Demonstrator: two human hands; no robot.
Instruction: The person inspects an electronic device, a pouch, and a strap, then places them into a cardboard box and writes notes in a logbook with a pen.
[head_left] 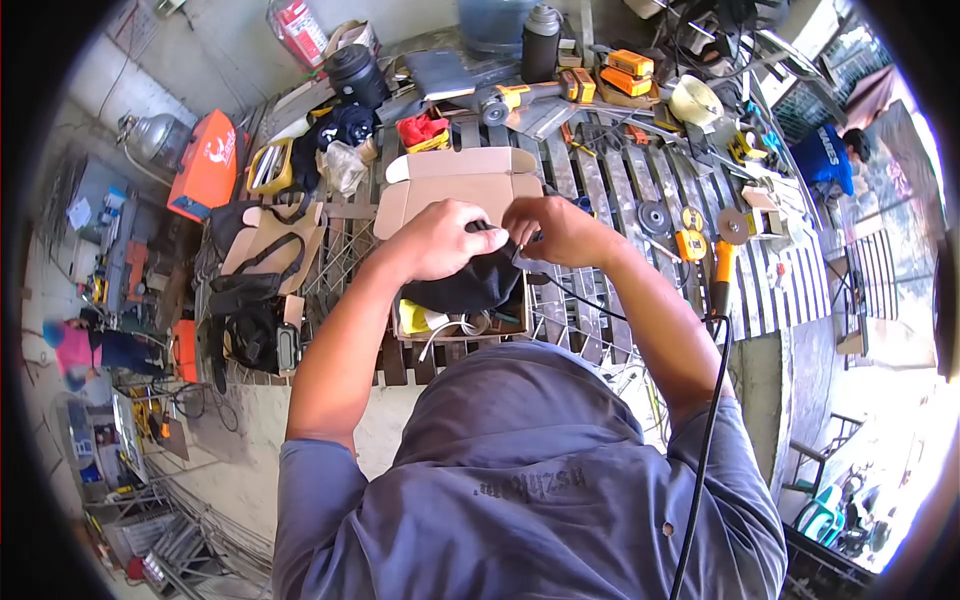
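An open cardboard box point(455, 180) stands on the slatted table in front of me. Black cloth point(470, 285) lies bunched over its near part, with something yellow point(415, 317) and a pale cable point(460, 327) beside it in the box. My left hand point(447, 240) is closed on the upper edge of the black cloth, thumb pointing right. Just right of it, my right hand point(550, 230) is above the cloth with its fingers curled down; what they hold, if anything, is too small to make out.
An angle grinder point(510, 100) and a black bottle point(540, 45) are at the table's back. A yellow tape measure point(690, 245) and an orange-handled grinder point(723, 265) lie right. Bags point(265, 265) lie left. A black cable runs past my right arm. People are at both sides.
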